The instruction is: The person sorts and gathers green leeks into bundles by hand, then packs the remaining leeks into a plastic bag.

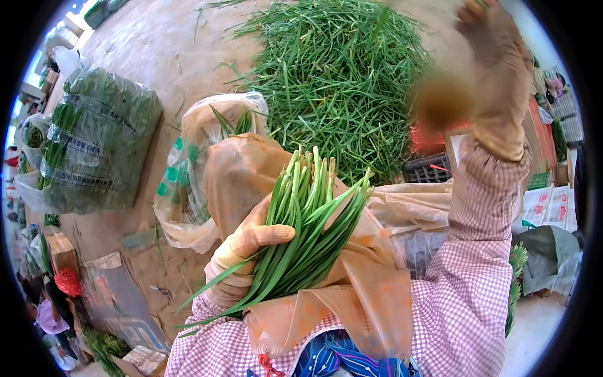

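Note:
My left hand (248,242), in a pale glove, is closed round a bunch of garlic chives (308,232) in front of my chest. The cut pale ends point up and away, and the long leaves trail down to the left past my wrist. High at the right edge, my right hand (487,31) is raised in a brown, stained glove; motion blurs its fingers, so their grip is unclear. Beyond the bunch, a large heap of loose chives (339,88) covers the floor. An orange-brown plastic apron (364,295) lies over my lap.
A clear plastic bag (188,207) with some greens sits left of my knee. Farther left stands a big wrapped bale of greens (100,141). A dark crate (427,169) and red netting (427,139) are right of the heap. A brown blurred blob hangs before the crate.

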`<action>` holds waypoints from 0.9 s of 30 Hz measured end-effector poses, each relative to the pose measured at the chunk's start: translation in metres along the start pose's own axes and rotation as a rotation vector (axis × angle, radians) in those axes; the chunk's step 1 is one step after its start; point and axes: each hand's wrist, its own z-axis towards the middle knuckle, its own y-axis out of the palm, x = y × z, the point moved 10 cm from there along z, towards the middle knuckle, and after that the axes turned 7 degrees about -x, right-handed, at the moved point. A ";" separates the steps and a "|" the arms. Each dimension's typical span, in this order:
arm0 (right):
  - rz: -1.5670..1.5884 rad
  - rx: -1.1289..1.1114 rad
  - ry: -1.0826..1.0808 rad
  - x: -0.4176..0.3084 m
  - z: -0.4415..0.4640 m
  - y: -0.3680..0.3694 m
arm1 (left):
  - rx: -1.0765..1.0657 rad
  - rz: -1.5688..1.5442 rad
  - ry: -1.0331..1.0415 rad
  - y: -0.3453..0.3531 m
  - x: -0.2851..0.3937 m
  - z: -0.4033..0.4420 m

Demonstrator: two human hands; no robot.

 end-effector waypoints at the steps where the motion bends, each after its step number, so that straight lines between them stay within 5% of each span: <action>1: 0.074 -0.275 0.027 0.005 -0.015 0.042 | -0.012 -0.002 0.007 0.001 0.000 0.001; 2: 0.097 -0.499 -0.077 -0.001 -0.036 0.087 | -0.025 -0.004 0.016 0.002 0.000 0.002; 4: 0.464 -0.779 0.278 0.023 -0.097 0.145 | -0.035 -0.037 0.012 0.000 -0.003 0.003; 7: 0.358 -1.269 0.787 0.054 -0.178 0.178 | -0.066 -0.175 0.075 0.006 0.004 -0.006; 9: 0.220 -1.259 0.676 0.071 -0.186 0.174 | -0.101 -0.282 0.139 0.003 0.009 -0.006; 13: 0.083 -1.162 0.571 0.071 -0.173 0.163 | -0.233 0.052 0.026 0.000 -0.005 0.009; 15: 0.007 -0.655 0.741 0.082 -0.147 0.122 | -0.182 0.198 0.023 -0.002 -0.003 0.009; 17: -0.101 -0.493 0.720 0.101 -0.140 0.082 | -0.158 0.166 0.007 -0.004 -0.001 0.006; 21: -0.192 -0.859 0.854 0.114 -0.191 0.094 | -0.155 0.261 0.006 -0.002 0.005 0.008; 27: 0.117 -0.806 1.000 0.119 -0.206 0.103 | -0.135 0.221 -0.008 -0.011 -0.003 0.008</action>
